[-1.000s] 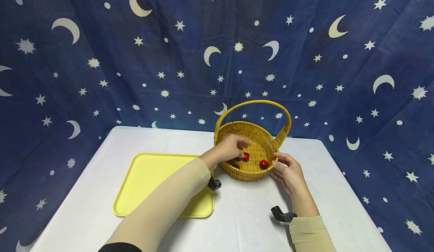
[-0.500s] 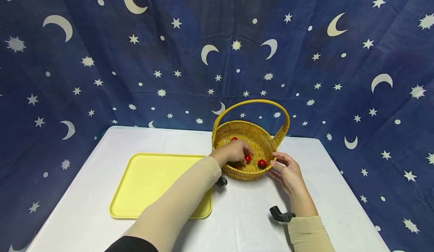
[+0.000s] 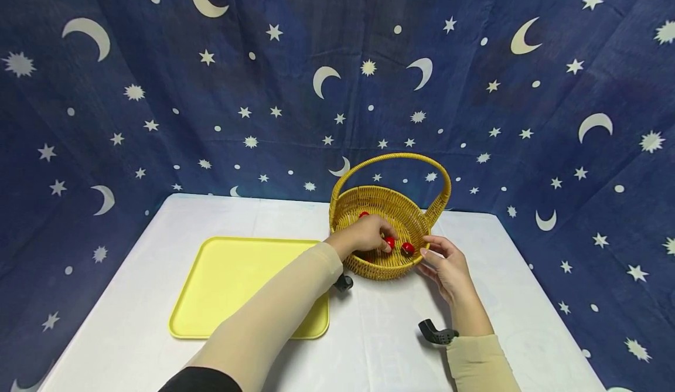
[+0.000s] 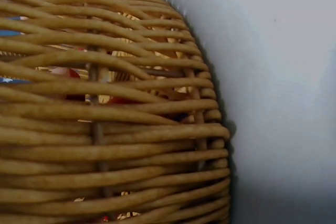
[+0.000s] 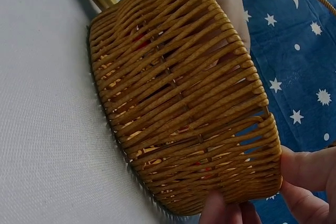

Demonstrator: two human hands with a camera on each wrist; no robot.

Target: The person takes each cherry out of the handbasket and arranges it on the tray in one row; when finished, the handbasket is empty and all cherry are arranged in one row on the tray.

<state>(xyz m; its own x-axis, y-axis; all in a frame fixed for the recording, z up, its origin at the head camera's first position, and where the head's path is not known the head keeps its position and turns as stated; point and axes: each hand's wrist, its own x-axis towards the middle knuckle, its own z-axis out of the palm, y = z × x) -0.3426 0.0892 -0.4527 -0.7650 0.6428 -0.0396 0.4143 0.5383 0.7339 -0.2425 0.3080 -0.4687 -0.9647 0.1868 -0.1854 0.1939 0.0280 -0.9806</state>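
Note:
A woven yellow-brown wicker basket (image 3: 387, 200) with a tall arched handle stands on the white table. Inside it, my left hand (image 3: 369, 232) pinches a small, shiny red round piece (image 3: 389, 243) between thumb and fingers. Another red piece (image 3: 408, 249) lies to its right, and one more (image 3: 364, 214) shows behind the hand. My right hand (image 3: 449, 268) holds the basket's right rim, thumb and fingers on either side of it. In the left wrist view the basket wall (image 4: 58, 145) hides most of the left hand. The right wrist view shows the right fingers (image 5: 307, 169) at the rim.
A flat yellow rectangular tray (image 3: 232, 280) lies on the table (image 3: 385, 339) left of the basket, partly under the left forearm. A dark blue cloth (image 3: 285, 87) with moons and stars hangs behind and beside the table. Black wrist mounts (image 3: 437, 333) sit at both wrists.
My left hand has moved right inside the basket, and its fingers have closed on a red piece. A red piece behind it has come into view. The right hand stays at the rim.

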